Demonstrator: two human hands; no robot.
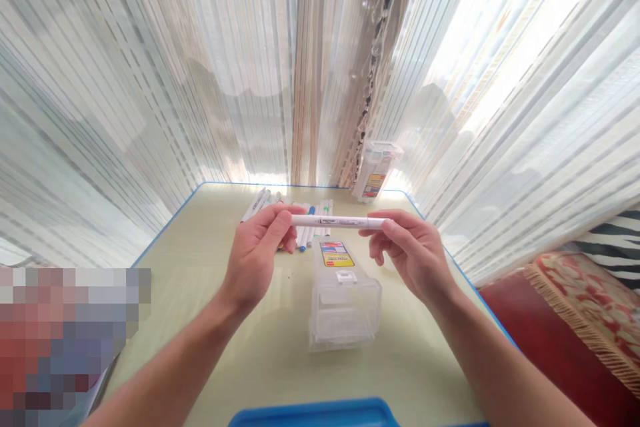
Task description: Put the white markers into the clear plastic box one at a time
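Observation:
A white marker pen with dark printing on its barrel is held level between my two hands, above the table. My left hand pinches its left end between thumb and fingers. The right end, beyond a thin seam, sits in the pinch of my right hand. Below the pen a clear plastic case lies on its side, its open end towards me and a yellow, red and blue label on top. Behind my left hand several white markers with coloured ends lie loose, partly hidden by the hand and pen.
A second clear case with a similar label stands upright at the table's far right edge. The pale table has a blue rim, with a blue tray-like edge nearest me. Striped curtains hang behind; a red fringed seat is at right.

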